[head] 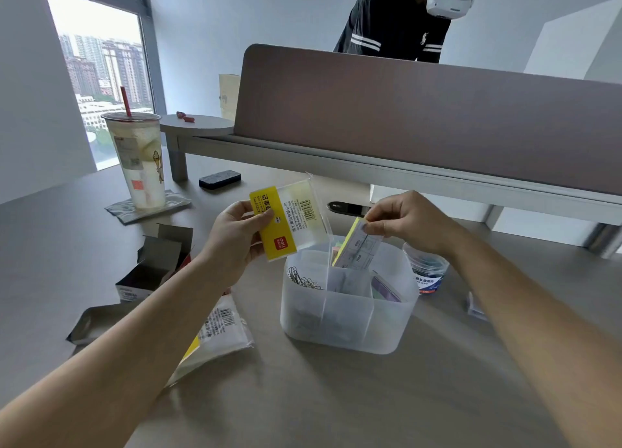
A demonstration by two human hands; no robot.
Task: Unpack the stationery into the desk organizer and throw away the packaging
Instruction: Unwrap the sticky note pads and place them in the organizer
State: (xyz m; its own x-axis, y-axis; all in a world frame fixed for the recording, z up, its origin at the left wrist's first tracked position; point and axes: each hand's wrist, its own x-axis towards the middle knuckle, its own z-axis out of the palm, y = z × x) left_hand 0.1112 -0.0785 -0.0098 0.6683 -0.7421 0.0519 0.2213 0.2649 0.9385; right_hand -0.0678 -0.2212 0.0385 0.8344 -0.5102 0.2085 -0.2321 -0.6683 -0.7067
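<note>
Head view shows the right hand [407, 222] pinching the top end of a pad of sticky notes [356, 244] between thumb and fingertips, that grip closed on the pad. The pad hangs tilted below the hand, toward seven o'clock from it, with its lower end already inside a rear compartment of the organizer [346, 316]. The left hand [235, 235] grips the wrapper [289, 220], a clear sleeve with a yellow label, thumb across the label and fingers behind; the open, clear end of the sleeve sticks up toward one o'clock from that hand.

By the look of it, the pad is light and fairly stiff as a block, though loose sheets could fan or curl, so a pinch across both faces near one end suits it. The wrapper seems thin, slick and springy; holding it at the label end, where it is stiffest, should stop it from slipping.

Paper clips [304, 279] lie in the organizer's left compartment, at about nine o'clock from the pad. On the surface [336, 397], a tub of clips [427, 274] stands just right of the organizer, at three o'clock. An open cardboard box [151, 266] and a flat plastic packet [218, 333] lie to the left, between eight and nine o'clock. A drink cup [138, 161] stands well apart at ten o'clock.
</note>
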